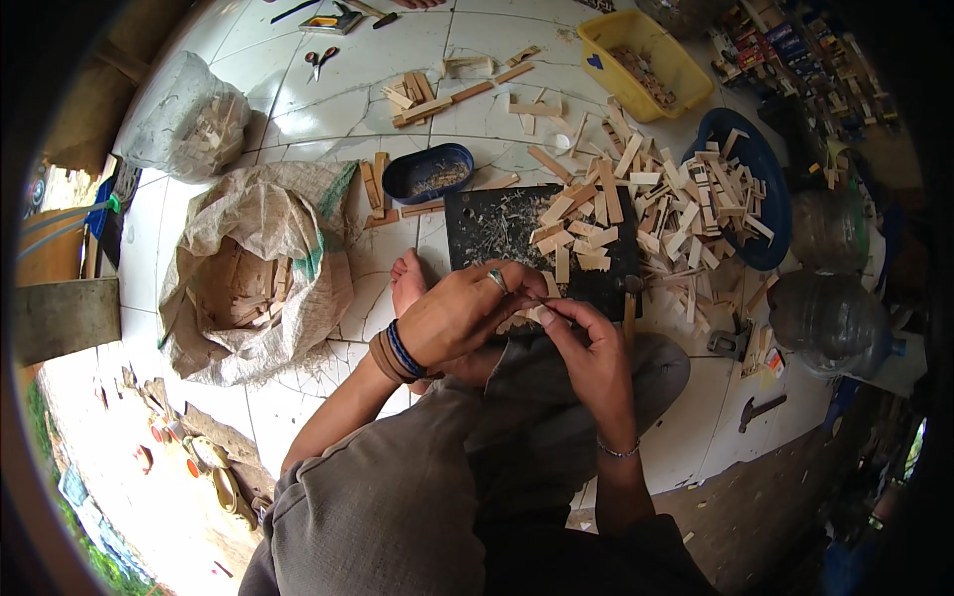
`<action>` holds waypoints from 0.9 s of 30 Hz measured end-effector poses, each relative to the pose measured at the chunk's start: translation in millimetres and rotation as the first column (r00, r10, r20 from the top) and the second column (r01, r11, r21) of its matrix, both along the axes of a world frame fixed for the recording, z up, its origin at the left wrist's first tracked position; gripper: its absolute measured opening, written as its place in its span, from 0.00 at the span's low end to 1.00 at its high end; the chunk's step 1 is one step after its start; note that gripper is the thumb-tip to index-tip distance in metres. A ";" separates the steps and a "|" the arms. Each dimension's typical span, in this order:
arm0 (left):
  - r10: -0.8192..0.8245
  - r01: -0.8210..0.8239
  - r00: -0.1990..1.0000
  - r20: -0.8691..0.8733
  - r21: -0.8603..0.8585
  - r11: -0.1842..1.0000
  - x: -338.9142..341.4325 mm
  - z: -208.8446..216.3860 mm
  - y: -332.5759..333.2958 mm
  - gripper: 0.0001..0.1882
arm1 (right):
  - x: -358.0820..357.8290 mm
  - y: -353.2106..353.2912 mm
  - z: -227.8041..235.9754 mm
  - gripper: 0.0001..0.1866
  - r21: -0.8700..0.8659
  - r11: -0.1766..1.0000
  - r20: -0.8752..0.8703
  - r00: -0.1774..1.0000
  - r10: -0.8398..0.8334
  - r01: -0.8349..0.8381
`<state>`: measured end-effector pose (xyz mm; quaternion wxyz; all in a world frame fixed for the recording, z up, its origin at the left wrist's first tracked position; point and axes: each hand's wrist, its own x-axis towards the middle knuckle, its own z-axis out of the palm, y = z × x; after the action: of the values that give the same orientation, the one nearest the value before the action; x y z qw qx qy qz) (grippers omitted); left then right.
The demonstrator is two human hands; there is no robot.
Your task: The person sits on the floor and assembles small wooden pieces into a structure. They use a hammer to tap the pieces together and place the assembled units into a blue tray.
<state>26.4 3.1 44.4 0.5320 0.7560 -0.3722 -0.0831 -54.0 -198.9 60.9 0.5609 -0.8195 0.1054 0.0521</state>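
Note:
My left hand [467,310], with a ring and wrist bands, is closed with its fingertips brought together above my lap. Facing it, my right hand [592,350] pinches with thumb and forefinger. Between the fingertips is a small pale piece of wood [538,315], partly covered by the fingers. Just beyond the hands lies a black board [477,221] scattered with thin shavings, with several short wooden blocks [561,260] on its right part. A hammer [629,286] rests at the board's right edge, its handle partly hidden by my leg.
A large heap of wood pieces [686,214] spreads into a blue basin [775,228] on the right. Left stands an open woven sack [179,298] of wood. Further off are a blue tray [397,184], a yellow tub [596,50], scissors [318,62] and a clear plastic bag [189,119].

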 end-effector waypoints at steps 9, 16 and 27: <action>-0.011 0.012 1.000 -0.014 0.019 1.000 0.1 1.0 0.0 0.09 | -0.5 -0.1 -1.1 0.13 0.004 1.000 -0.006 1.000 -0.001 0.001; -0.012 0.012 1.000 0.001 0.042 0.999 0.3 2.4 0.1 0.09 | -0.9 -0.6 -2.9 0.13 0.004 1.000 -0.010 1.000 0.004 -0.004; -0.092 0.000 0.934 0.346 0.258 0.966 -2.0 16.8 2.5 0.21 | -1.2 -0.9 -1.7 0.13 -0.025 1.000 0.015 1.000 0.010 -0.009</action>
<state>24.3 5.6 61.2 0.3530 0.8113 -0.4661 -0.0047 -55.2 -199.7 59.2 0.5510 -0.8274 0.0979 0.0472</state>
